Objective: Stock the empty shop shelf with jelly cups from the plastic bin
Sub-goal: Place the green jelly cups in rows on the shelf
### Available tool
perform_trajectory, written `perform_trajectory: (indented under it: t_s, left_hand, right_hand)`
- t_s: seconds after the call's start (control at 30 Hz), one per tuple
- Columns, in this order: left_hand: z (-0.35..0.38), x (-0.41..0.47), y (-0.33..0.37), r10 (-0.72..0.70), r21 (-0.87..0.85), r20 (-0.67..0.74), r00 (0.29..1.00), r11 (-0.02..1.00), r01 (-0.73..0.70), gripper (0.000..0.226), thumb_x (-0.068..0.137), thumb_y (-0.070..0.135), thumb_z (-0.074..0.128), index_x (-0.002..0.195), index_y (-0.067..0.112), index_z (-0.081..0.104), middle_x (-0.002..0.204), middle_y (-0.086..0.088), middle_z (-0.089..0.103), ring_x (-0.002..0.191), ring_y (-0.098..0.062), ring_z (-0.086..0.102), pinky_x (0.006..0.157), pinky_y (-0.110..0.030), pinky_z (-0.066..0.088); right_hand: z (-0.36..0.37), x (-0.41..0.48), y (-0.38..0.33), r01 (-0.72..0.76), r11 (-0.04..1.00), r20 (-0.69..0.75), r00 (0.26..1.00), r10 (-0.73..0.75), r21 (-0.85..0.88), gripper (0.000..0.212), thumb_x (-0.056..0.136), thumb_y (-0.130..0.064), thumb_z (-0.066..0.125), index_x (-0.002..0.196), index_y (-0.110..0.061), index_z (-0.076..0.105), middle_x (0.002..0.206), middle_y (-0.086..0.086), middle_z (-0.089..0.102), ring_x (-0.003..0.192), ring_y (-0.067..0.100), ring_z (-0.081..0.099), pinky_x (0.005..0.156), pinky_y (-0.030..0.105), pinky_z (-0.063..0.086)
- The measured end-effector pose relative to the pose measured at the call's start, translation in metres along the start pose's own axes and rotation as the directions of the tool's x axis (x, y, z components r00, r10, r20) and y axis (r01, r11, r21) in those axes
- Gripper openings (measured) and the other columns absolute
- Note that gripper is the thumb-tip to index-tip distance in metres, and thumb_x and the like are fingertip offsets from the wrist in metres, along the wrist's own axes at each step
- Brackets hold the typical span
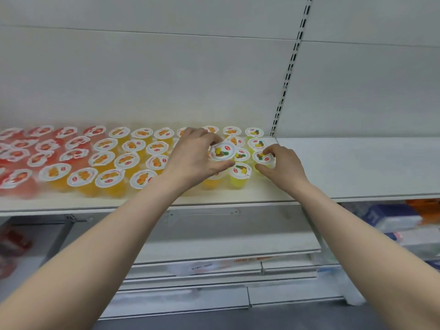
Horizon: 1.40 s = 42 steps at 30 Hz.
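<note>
Rows of jelly cups stand on the white shelf (250, 197): red ones (16, 177) at the left, orange ones (109, 178) in the middle, yellow pineapple ones (240, 173) at the right. My left hand (192, 158) grips a yellow cup (222, 151), tilted and raised a little above the rows. My right hand (283, 166) holds another yellow cup (263, 158) by its rim at the right end of the rows, resting on or just above the shelf. The plastic bin is out of view.
The shelf section to the right (357, 167) of the slotted upright (289, 75) holds nothing. Lower shelves (226, 248) stick out below my arms. Packaged goods (395, 217) lie at the lower right, and red packets (14, 244) at the lower left.
</note>
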<state>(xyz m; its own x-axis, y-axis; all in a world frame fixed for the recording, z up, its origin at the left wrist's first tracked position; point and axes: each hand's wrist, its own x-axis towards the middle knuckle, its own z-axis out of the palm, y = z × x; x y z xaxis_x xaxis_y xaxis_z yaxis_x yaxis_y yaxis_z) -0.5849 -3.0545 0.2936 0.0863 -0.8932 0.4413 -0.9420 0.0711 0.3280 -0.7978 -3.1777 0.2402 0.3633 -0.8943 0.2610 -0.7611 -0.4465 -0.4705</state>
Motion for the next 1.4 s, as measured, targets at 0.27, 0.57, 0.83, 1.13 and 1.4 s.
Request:
perform_trajectory:
  t_s: [0.27,0.57,0.83,1.13,1.4]
  left_hand:
    - [0.011,0.007,0.03,0.017,-0.008,-0.04,0.999,1.0,-0.017,0.053,0.07,0.062,0.072,0.105,0.024,0.067,0.103,0.005,0.065,0.111,-0.021,0.048,0.089,-0.025,0.033]
    - [0.048,0.008,0.077,0.065,0.066,0.032,0.997,0.996,-0.067,0.06,0.068,0.066,0.069,0.111,0.024,0.067,0.109,0.004,0.062,0.117,-0.021,0.042,0.096,-0.028,0.035]
    - [0.087,0.003,0.082,0.061,0.238,0.003,0.998,0.969,-0.06,0.062,0.062,0.068,0.065,0.096,0.017,0.075,0.093,0.0,0.065,0.11,-0.03,0.05,0.103,-0.042,0.04]
    - [0.093,0.001,0.085,0.036,0.296,-0.019,0.999,0.955,-0.029,0.065,0.062,0.071,0.07,0.098,0.018,0.075,0.094,-0.003,0.064,0.107,-0.031,0.051,0.107,-0.048,0.036]
    - [0.074,-0.005,0.082,-0.024,0.255,-0.082,0.996,0.966,0.045,0.064,0.082,0.068,0.041,0.105,0.017,0.073,0.102,-0.004,0.068,0.106,-0.029,0.055,0.092,-0.038,0.044]
  right_hand:
    - [-0.015,0.003,0.016,0.192,0.972,0.08,0.98,-0.182,-0.139,0.039,0.085,-0.043,0.068,0.119,-0.026,0.06,0.117,0.002,0.058,0.113,0.027,0.048,0.093,0.04,0.038]
    - [-0.052,0.006,0.041,0.345,0.886,0.186,0.936,-0.299,-0.311,0.05,0.091,-0.025,0.055,0.14,-0.022,0.048,0.139,0.004,0.048,0.126,0.028,0.043,0.102,0.041,0.033]
    - [-0.055,0.008,0.054,0.404,0.859,0.115,0.915,-0.388,-0.315,0.046,0.089,-0.01,0.053,0.135,-0.014,0.053,0.131,0.007,0.056,0.12,0.032,0.049,0.098,0.042,0.036]
    - [-0.052,0.013,0.056,0.449,0.846,0.092,0.892,-0.442,-0.286,0.043,0.095,-0.022,0.053,0.137,-0.012,0.052,0.135,0.008,0.054,0.123,0.03,0.048,0.101,0.041,0.034]
    - [-0.058,0.013,0.046,0.537,0.811,0.047,0.839,-0.542,-0.231,0.042,0.094,-0.03,0.05,0.13,-0.01,0.057,0.124,0.01,0.06,0.114,0.034,0.054,0.094,0.045,0.041]
